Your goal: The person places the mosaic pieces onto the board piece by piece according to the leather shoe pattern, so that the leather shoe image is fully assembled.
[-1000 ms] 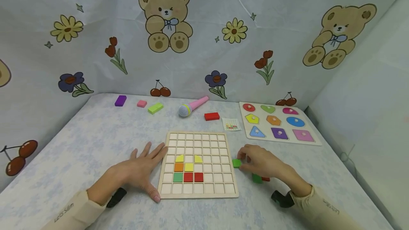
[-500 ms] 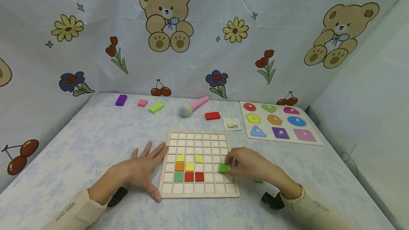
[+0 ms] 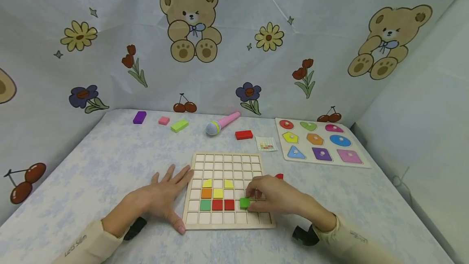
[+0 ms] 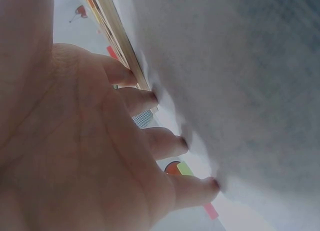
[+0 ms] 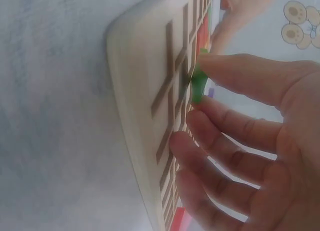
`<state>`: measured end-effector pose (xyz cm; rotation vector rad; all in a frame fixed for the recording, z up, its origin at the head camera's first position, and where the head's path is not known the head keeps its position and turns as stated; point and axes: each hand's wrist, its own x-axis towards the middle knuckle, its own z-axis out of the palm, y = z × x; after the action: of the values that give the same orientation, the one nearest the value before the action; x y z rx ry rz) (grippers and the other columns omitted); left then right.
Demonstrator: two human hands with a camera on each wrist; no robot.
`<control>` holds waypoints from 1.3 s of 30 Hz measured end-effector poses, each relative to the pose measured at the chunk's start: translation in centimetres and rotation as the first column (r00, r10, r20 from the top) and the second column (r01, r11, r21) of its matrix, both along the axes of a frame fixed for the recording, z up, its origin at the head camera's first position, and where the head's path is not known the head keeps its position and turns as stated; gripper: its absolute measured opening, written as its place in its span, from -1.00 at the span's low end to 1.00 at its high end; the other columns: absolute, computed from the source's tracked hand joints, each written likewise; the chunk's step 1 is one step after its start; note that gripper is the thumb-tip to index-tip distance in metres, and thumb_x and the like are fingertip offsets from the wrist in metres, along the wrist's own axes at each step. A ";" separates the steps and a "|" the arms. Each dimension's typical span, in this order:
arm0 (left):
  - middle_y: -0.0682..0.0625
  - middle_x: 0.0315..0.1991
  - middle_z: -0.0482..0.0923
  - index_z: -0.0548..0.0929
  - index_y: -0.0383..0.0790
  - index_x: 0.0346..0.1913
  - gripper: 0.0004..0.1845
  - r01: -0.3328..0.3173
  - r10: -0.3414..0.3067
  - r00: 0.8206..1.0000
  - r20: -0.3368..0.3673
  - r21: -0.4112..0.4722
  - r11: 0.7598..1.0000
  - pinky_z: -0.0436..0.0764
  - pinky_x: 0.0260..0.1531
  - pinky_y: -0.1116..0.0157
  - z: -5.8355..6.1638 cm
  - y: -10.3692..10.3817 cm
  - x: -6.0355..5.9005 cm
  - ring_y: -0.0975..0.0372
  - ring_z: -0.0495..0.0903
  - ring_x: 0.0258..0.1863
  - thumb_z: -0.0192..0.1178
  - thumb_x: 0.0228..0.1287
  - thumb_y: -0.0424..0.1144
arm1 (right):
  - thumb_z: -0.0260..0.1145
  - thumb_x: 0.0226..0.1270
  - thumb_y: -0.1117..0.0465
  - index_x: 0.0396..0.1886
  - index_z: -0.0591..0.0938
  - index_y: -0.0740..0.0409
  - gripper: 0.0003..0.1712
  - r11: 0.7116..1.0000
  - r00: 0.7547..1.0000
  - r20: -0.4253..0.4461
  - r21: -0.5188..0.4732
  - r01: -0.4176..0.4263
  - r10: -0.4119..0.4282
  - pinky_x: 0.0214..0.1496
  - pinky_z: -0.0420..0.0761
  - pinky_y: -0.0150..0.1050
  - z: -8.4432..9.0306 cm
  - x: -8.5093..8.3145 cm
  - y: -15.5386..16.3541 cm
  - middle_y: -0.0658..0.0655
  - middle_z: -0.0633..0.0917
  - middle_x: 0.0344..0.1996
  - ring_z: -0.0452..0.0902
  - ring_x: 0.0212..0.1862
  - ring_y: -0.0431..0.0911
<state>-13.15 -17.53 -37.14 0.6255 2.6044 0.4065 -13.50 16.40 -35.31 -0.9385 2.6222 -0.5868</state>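
Beige sleeves (image 3: 84,243); black wrist cameras (image 3: 304,235)

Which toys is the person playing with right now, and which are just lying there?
In use: grid board, green tile pinched by the right hand, left hand flat beside the board, coloured tiles already in it.

Lying about: toy microphone, shape puzzle, red block, purple block.

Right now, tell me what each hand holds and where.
Right hand pinches the green tile by its edges, over the grid board. Left hand holds nothing.
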 end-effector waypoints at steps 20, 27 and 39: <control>-0.09 0.65 -0.36 -0.18 -0.09 0.64 0.63 -0.001 0.001 1.000 -0.007 0.012 1.000 -0.27 0.30 -0.50 -0.1 0.0 0.1 -0.26 -0.39 0.58 0.49 -0.51 0.52 | 0.57 0.13 0.07 -0.27 0.71 -0.05 -0.78 1.000 1.000 -0.016 0.023 -0.012 0.012 -0.25 0.53 -0.40 -0.2 -0.3 -1.2 -0.15 0.63 -0.38 0.50 -0.32 -0.25; -0.09 0.65 -0.37 -0.18 -0.09 0.64 0.63 0.002 -0.002 1.000 -0.007 0.005 1.000 -0.27 0.30 -0.50 -0.1 0.0 0.0 -0.27 -0.39 0.58 0.48 -0.50 0.53 | 0.56 0.14 0.03 -0.20 0.71 -0.04 -0.72 1.000 1.000 0.006 0.019 -0.025 0.025 -0.17 0.54 -0.38 0.2 -0.2 -0.2 -0.16 0.63 -0.33 0.51 -0.25 -0.23; -0.11 0.65 -0.37 -0.20 -0.09 0.64 0.62 0.013 -0.013 1.000 -0.002 -0.005 1.000 -0.26 0.31 -0.50 0.0 -0.3 -0.1 -0.27 -0.40 0.58 0.47 -0.47 0.53 | 0.56 0.14 -0.02 -0.07 0.69 0.00 -0.60 0.997 0.998 0.008 0.047 0.057 -0.057 -0.15 0.60 -0.30 0.8 -0.9 4.9 -0.15 0.66 -0.23 0.55 -0.20 -0.19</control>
<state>-13.22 -17.80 -37.11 0.6410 2.6006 0.3953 -14.43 21.29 -34.54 -0.8479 2.6498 -0.5399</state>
